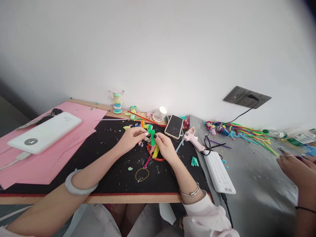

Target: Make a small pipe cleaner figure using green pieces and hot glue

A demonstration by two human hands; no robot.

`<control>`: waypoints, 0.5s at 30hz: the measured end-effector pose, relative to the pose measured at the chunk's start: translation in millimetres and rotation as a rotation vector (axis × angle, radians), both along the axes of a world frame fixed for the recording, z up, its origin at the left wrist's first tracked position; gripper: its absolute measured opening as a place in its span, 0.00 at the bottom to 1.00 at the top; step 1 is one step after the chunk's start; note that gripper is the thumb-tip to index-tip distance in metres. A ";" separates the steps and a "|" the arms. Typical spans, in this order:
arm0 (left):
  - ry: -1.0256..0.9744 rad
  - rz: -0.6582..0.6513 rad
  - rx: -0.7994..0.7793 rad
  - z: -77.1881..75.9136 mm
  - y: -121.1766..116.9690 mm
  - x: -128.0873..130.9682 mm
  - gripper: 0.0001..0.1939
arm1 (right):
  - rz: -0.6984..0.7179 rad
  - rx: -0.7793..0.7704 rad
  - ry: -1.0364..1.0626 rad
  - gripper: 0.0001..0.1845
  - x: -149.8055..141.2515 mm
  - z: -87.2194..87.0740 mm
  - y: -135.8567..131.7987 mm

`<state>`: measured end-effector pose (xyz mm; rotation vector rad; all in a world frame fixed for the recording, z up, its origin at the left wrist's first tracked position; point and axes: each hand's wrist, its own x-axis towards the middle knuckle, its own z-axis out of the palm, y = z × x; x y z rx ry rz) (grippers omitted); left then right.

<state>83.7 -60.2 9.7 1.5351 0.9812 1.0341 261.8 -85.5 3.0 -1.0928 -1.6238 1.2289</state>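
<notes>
A bright green bent pipe cleaner [152, 137] is pinched between the fingertips of my left hand [133, 138] and my right hand [166, 147], above the black mat [111, 177]. Just below it a yellow fuzzy strip [156, 152] hangs or lies near my right fingers; I cannot tell which. Under my hands are red and pink pipe cleaner pieces [147, 161], partly hidden. A rubber band [142, 175] lies closer to the table's front edge. Right of my right wrist sits a small folded teal pipe cleaner [195, 161].
A phone [174, 126], a paper cup [160, 114] and a pink glue gun [195, 139] stand behind and to the right. At left, a white power bank [46, 131] rests on pink sheets [74, 154]. A white power strip [219, 171] lies right, near another person's hand [296, 169].
</notes>
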 end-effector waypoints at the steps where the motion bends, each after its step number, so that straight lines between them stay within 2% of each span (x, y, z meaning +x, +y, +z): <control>1: -0.002 0.031 0.006 -0.2 0.5 -0.5 0.13 | -0.007 0.007 0.019 0.17 0.0 0.3 0.4; 4: -0.033 0.149 0.030 -1.6 2.2 -2.3 0.13 | -0.079 0.028 0.039 0.17 1.1 1.1 1.8; 8: -0.085 0.232 0.060 -3.6 3.0 -2.8 0.13 | -0.230 0.136 -0.088 0.15 4.6 1.1 2.9; 13: -0.124 0.226 0.038 -2.8 1.5 -0.9 0.14 | -0.168 0.176 -0.160 0.09 6.6 -3.8 4.8; 15: -0.141 0.266 0.047 -2.6 2.8 -1.9 0.13 | -0.154 0.180 -0.198 0.08 6.7 -6.3 6.1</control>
